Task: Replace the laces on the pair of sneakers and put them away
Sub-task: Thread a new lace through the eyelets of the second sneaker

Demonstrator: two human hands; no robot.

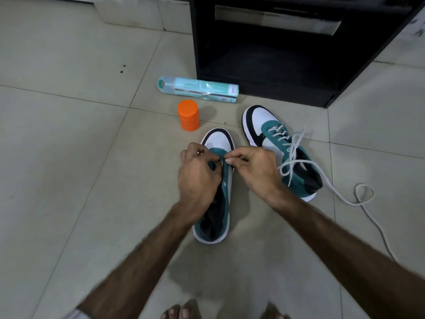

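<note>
Both hands were down on the near sneaker [217,180], which lay on the tiled floor [69,134] w/ its long axis running almost straight away from the person, white toe cap pointing forward, heel opening toward the bare toes at the bottom edge. Left hand [197,176] gripped the teal eyelet flap on its side, fingers curled over the edge; right hand [255,166] pinched a white lace end [222,160] btwn thumb and forefinger, right at the front eyelets, the two hands nearly touching over the tongue. No lace visible thru the rest of that shoe's eyelets. Just right of the right hand sat the second sneaker [280,148], long axis tilted, toe pointing forward and a bit left, heel swung out to the right; it was laced, w/ loose white lace ends [292,157] spilling over its collar. Beyond its heel, farther right of the hand, a pale cord [365,199] looped on the floor. Ahead of the left hand stood an orange cap-shaped container [188,115], upright; past it a teal bottle [197,88] lay on its side, long axis left-right. Ahead of the right hand, an open black cabinet [287,54], interior dark.
</note>
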